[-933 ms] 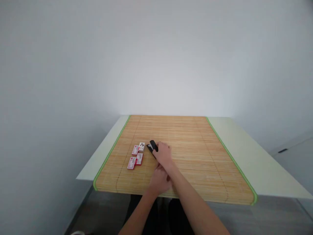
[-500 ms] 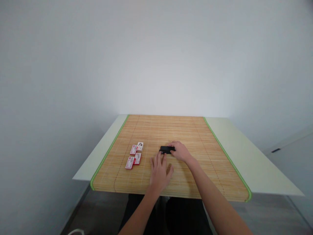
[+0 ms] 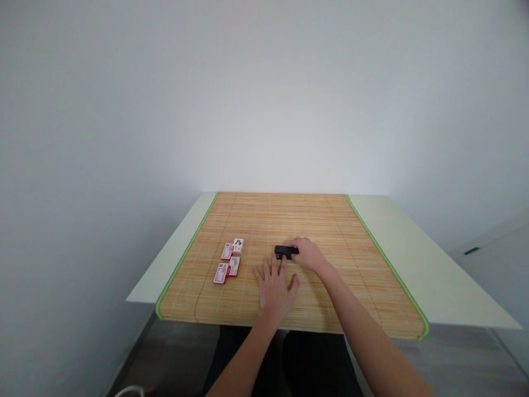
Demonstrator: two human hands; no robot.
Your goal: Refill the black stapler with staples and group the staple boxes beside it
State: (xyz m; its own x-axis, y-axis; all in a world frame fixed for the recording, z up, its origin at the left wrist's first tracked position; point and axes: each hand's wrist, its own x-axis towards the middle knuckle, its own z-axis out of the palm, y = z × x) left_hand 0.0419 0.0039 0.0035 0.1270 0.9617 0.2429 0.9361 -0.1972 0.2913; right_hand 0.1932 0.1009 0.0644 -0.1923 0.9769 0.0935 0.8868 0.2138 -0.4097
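Note:
A small black stapler (image 3: 284, 252) lies on a bamboo mat (image 3: 339, 231) near the middle of the table. My right hand (image 3: 311, 255) is closed round the stapler's right end. My left hand (image 3: 276, 285) lies flat on the mat just in front of the stapler, fingers spread, holding nothing. Several small red and white boxes (image 3: 230, 260) lie in a cluster on the mat, left of both hands.
The mat has green edging and covers most of a pale table (image 3: 421, 259). A plain white wall stands behind it. The table's front edge is close to my body, and grey floor shows on both sides.
My right hand drew the stapler from beside the boxes rightward to the mat's middle and turned it level. My left hand slid forward and spread flat.

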